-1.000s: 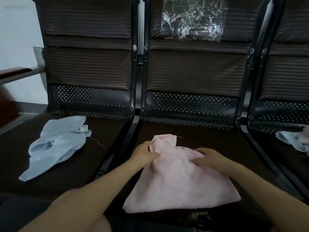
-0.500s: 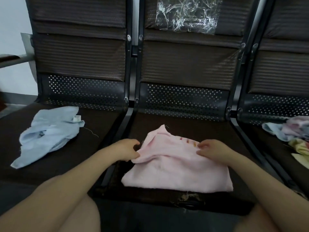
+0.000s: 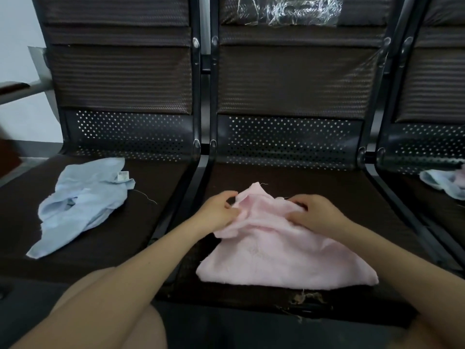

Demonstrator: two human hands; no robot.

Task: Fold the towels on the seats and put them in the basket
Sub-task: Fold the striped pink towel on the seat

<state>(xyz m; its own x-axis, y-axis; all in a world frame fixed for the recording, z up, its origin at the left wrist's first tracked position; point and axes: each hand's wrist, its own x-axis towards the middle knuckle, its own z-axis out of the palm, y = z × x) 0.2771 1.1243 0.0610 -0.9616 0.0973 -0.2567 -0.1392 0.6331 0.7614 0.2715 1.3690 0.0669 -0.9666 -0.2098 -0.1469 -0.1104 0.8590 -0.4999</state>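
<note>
1. pink towel (image 3: 281, 250) lies on the middle seat (image 3: 327, 187), near edge spread wide along the seat front, far edge gathered into a peak between the two hands. judged: mid-fold, far edge being brought toward the near edge.
2. left hand (image 3: 219, 210): fingers curled, its grip pinching the far-left corner of the pink towel, which is lifted slightly off the seat. holding by the corner likely keeps the edge straight for the fold.
3. right hand (image 3: 314, 212): fingers curled over the far-right part of the towel's edge, grip closed on the cloth. exact thumb position hidden under the cloth.
4. the two hands are near each other, so the far edge sags and bunches between them; judged: corners need pulling apart before the layers will lie flat.
5. blue towel (image 3: 83, 205) lies crumpled on the left seat (image 3: 156, 187), unfolded, white label showing at its far corner, a loose thread trailing beside it. well apart from the pink towel.
6. more towels (image 3: 445, 182), pale blue and pink, heaped at the far right on the right seat, partly cut off by the frame edge.
7. clear plastic wrap (image 3: 289, 8) clings to the middle seat back, well above the work.
8. basket not in view; cannot tell where it stands.
9. obstructions: the black divider rail (image 3: 191, 187) between left and middle seats sits just beside the left hand. front edge of the middle seat is torn and frayed; cloth could snag there.
</note>
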